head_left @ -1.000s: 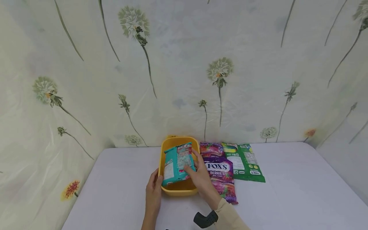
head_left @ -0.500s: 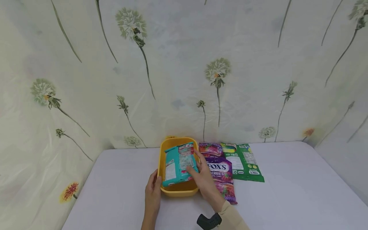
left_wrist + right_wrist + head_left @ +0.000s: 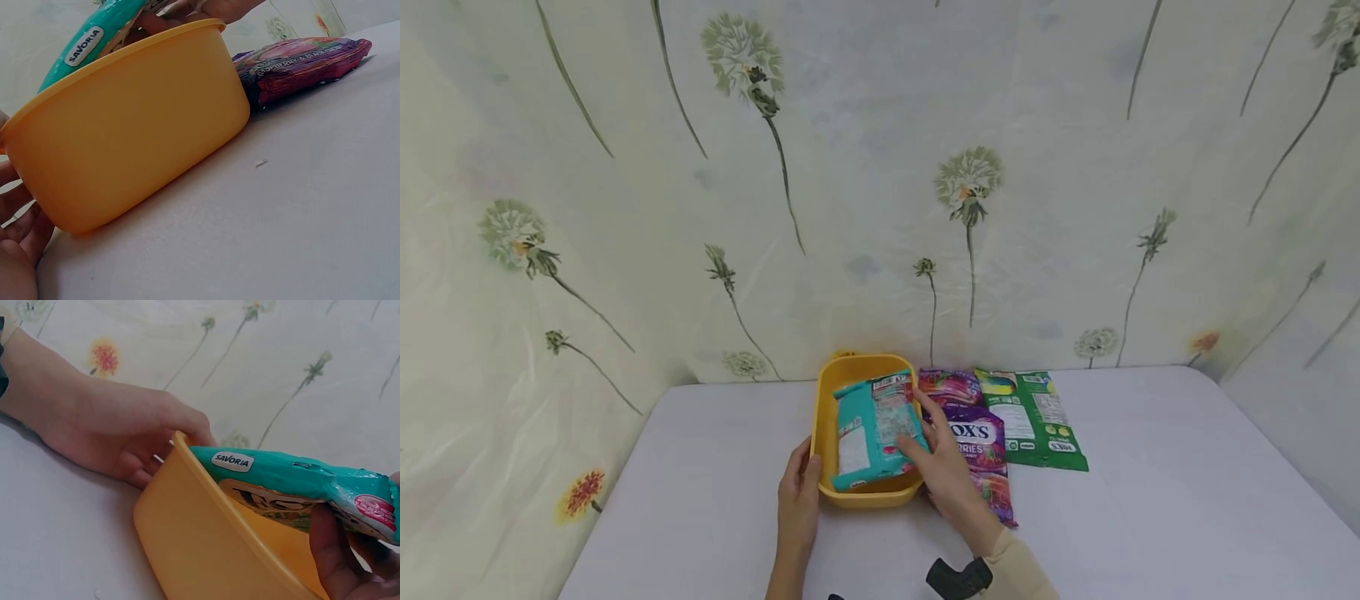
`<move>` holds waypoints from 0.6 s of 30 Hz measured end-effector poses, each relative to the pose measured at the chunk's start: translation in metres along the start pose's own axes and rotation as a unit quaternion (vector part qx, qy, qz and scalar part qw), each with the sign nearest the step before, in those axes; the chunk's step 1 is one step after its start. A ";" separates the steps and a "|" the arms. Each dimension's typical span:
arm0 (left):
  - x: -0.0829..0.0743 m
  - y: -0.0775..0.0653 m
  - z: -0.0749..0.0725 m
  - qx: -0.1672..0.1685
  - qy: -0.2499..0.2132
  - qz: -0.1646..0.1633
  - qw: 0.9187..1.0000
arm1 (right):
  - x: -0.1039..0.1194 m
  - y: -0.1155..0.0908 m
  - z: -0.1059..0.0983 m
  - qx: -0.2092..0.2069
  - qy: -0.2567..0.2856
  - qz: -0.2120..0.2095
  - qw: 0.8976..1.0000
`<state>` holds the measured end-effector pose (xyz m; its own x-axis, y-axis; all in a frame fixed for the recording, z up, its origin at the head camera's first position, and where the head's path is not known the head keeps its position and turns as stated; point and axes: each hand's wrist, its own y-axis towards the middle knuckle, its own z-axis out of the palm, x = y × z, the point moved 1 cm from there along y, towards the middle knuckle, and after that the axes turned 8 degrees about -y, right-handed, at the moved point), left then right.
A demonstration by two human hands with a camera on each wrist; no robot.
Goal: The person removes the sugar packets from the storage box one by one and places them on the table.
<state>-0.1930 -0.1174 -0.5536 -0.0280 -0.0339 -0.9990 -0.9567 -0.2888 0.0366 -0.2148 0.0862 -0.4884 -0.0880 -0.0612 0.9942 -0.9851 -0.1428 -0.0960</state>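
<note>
A teal Savoria candy packet lies tilted over the mouth of a yellow plastic tub, within its rim in the head view. My right hand grips the packet's right side, thumb on the upper face and the other fingers at its edge and beneath. On the tub's left wall my left hand holds the side, thumb up at the rim and fingers along the outside. From the right wrist, that left hand shows behind the tub, and the packet's far end hangs just inside the rim.
Right of the tub lies a purple Fox's Berries candy bag, partly covered by the right hand. A green Fox's bag rests beside it, farther right. A white-covered table meets a dandelion-print sheet at the back.
The right hand and the teal packet have shifted slightly to the right over the tub. More of the purple bag is now covered by that hand. My left hand stays on the tub.
</note>
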 end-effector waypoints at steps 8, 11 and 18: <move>-0.001 0.001 -0.002 0.001 -0.003 0.008 1.000 | 0.000 -0.005 -0.009 0.003 -0.001 -0.001 1.000; -0.001 0.001 -0.002 0.002 -0.005 0.008 1.000 | 0.000 -0.007 -0.011 0.001 -0.003 0.002 1.000; 0.000 0.000 -0.001 0.006 -0.003 0.007 1.000 | -0.001 -0.010 -0.018 -0.008 -0.010 0.001 1.000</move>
<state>-0.1924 -0.1186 -0.5540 -0.0436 -0.0324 -0.9985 -0.9593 -0.2777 0.0509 -0.2072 0.1052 -0.4872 -0.0875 -0.0813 0.9928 -0.9871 -0.1273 -0.0974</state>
